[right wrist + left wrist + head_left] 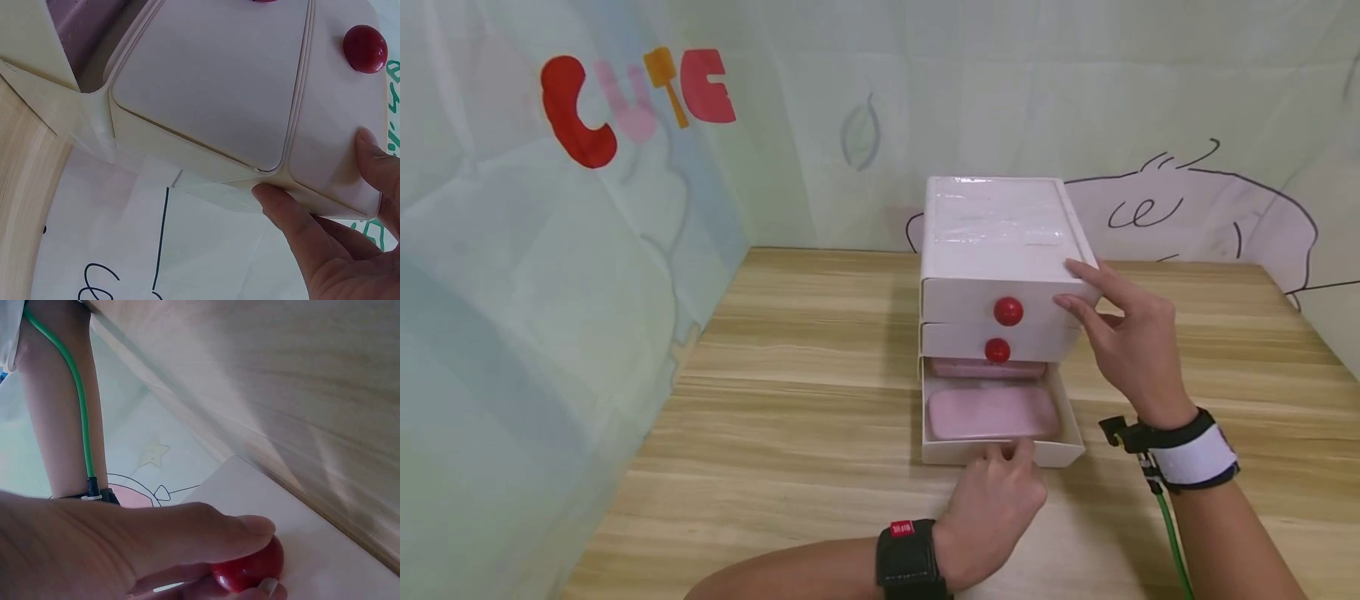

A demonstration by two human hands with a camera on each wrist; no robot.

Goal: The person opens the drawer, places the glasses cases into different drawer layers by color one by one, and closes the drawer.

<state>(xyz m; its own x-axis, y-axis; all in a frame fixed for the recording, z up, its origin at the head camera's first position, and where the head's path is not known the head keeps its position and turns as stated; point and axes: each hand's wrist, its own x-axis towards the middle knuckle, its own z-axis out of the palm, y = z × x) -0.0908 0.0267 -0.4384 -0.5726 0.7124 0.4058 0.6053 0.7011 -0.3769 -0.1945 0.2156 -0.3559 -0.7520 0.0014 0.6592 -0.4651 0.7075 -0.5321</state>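
Note:
A small white drawer cabinet (992, 233) stands on the table with its bottom drawer (1060, 454) pulled out towards me. Inside that drawer lies a pink rounded case (992, 412), and a second pink item (988, 368) shows behind it, partly hidden under the drawer above. My left hand (996, 521) pinches the bottom drawer's red knob (250, 565) between thumb and fingers. At the cabinet's upper right front corner, my right hand (1138, 346) grips the edge, its thumb and fingers round the corner. Both upper drawers are closed, each with a red knob (1008, 311) on its front.
The wood-grain table (790, 400) extends to both sides of the cabinet. Behind and to the left hang printed sheets (820, 117) with coloured letters and line drawings. A green cable (1172, 533) runs from the right wrist strap (1195, 454).

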